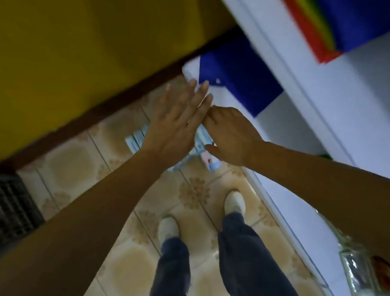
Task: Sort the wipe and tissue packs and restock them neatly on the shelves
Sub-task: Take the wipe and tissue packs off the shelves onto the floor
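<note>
Head view, blurred; both arms reach toward frame centre. Left hand [173, 125] flat, fingers spread, holding nothing; right hand [231, 137] loosely curled, fingers hidden, cannot tell whether it grips anything. Light-blue packs [135, 141] lie on the tiled floor [129, 257] just below the hands, partly hidden by them; white shelves [333, 108] run along the right of the frame, a blue-and-white item [228, 73] at upper centre. Judgement: restocking step, hands at the shelf edge; next move likely calls for bending down to collect the floor packs.
</note>
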The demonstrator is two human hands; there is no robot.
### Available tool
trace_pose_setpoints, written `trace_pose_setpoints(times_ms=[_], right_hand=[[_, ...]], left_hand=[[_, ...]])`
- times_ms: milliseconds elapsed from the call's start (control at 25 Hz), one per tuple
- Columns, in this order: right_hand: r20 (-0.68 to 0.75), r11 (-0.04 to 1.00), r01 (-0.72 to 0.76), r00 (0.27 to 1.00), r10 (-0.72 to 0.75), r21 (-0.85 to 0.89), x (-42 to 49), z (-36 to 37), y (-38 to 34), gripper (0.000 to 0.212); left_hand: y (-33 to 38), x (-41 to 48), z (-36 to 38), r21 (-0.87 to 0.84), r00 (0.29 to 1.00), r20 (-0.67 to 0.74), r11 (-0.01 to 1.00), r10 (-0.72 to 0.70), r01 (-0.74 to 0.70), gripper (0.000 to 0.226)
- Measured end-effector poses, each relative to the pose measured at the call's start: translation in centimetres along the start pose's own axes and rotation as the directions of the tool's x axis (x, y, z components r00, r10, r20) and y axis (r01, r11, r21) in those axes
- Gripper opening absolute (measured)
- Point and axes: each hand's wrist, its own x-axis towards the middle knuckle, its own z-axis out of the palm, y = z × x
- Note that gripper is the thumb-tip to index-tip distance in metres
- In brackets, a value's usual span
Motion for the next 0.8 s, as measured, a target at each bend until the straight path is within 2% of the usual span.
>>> trace_pose_setpoints(times_ms=[80,120,240,360,520,640,800], right_hand=[[-0.097,0.983,0.044,0.993,-0.062,-0.181,-0.9,-7.0,-1.8,0.067],[-0.110,0.974,0.019,0.993,-0.044,-0.224,-1.8,-10.1,-2.8,0.072],[-0.162,0.958,-0.153,0.980,0.116,-0.241,-6.5,-16.9,-5.0,0.077],[-0.193,0.915,-0.252,0.961,0.199,-0.315,-12.1,-21.5,-6.6,0.077],[-0.337,0.854,-0.441,0.877,0.343,-0.277,-19.5,-28.1,-8.3,0.071],[-0.488,0.810,-0.535,0.788,0.376,-0.240,-27.1,-31.5,-9.1,0.068],[-0.516,0.715,-0.648,0.720,0.463,-0.262,-40.5,-32.4,-9.6,0.065]], left_hand=[[-3.3,1.0,-6.1,0.074,0.987,-0.149,0.996,0.063,-0.052,0.067],[-4.6,1.3,-9.0,0.106,0.980,-0.184,0.993,0.078,-0.059,0.068],[-7.0,2.0,-17.0,0.174,0.962,-0.228,0.978,0.152,-0.113,0.074],[-6.3,2.8,-23.5,0.181,0.936,-0.270,0.967,0.225,-0.180,0.080],[-1.0,3.4,-31.9,0.070,0.950,-0.234,0.978,0.209,-0.198,0.090],[5.4,3.9,-38.5,0.030,0.944,-0.243,0.974,0.223,-0.223,0.089],[15.8,1.9,-44.7,-0.083,0.916,-0.324,0.958,0.235,-0.275,0.088]])
